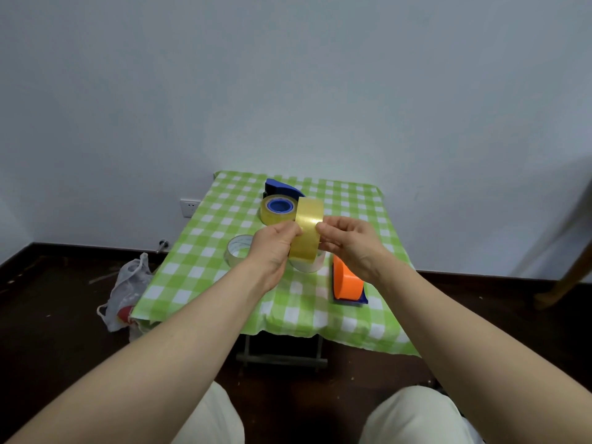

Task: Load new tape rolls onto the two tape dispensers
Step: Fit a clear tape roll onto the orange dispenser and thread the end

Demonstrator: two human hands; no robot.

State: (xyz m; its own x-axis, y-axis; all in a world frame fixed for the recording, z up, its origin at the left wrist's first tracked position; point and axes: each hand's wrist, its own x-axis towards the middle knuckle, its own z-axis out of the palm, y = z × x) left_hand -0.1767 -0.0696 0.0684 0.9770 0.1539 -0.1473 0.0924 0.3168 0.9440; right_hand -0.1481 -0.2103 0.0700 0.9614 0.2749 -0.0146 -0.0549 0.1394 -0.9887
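Left hand (274, 248) and right hand (347, 243) met above the middle of the surface (198, 261), both hands pinching one yellow tape roll (307, 229) between curled fingers and thumbs. The left held its left side and the right its right side. The roll stood on edge with its broad band toward the camera.

Taking that roll as the clock's centre, a clear roll (309, 265) showed partly behind it at six o'clock; whether the two touched could not be told. A second clear roll (238, 251) lay flat at eight o'clock, just beside the left hand. At eleven o'clock a yellowish roll with a blue core (278, 209) lay flat, right against the blue dispenser (282, 189) behind it. At four o'clock the orange dispenser (347, 280) lay partly under the right wrist. A green checked cloth covered the surface. On the floor at eight o'clock, well apart, sat a plastic bag (128, 290).
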